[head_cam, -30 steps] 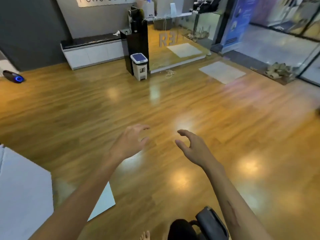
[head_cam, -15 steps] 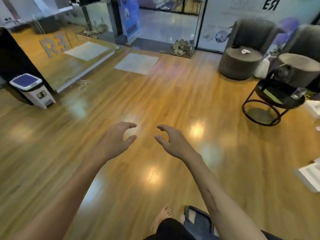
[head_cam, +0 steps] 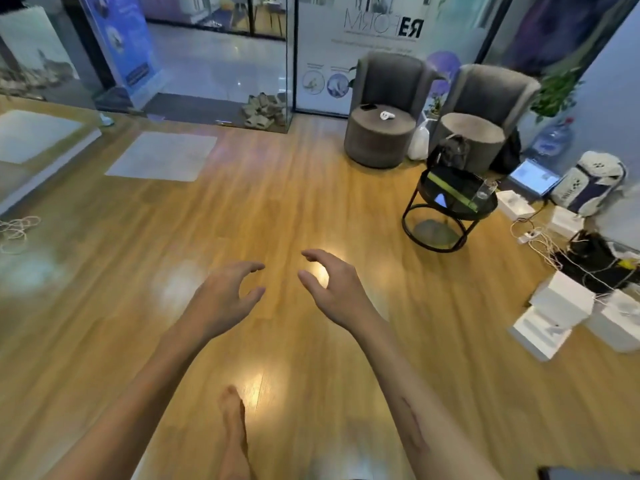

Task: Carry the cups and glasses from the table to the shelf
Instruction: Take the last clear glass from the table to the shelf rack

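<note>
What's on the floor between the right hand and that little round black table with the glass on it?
In the head view, only bare wooden floor lies between the right hand and the round black table.

Person is showing two bare forearms with no sleeves, watch or rings in sight, left hand (head_cam: 225, 299) and right hand (head_cam: 334, 292) both ungloved, a long raised scar-like mark running along the right forearm (head_cam: 412, 427), and one bare foot (head_cam: 233, 427) with no shoe.

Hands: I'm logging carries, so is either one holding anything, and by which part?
Nothing is held. The left hand and right hand are both empty, fingers loosely curled above the floor.
</note>
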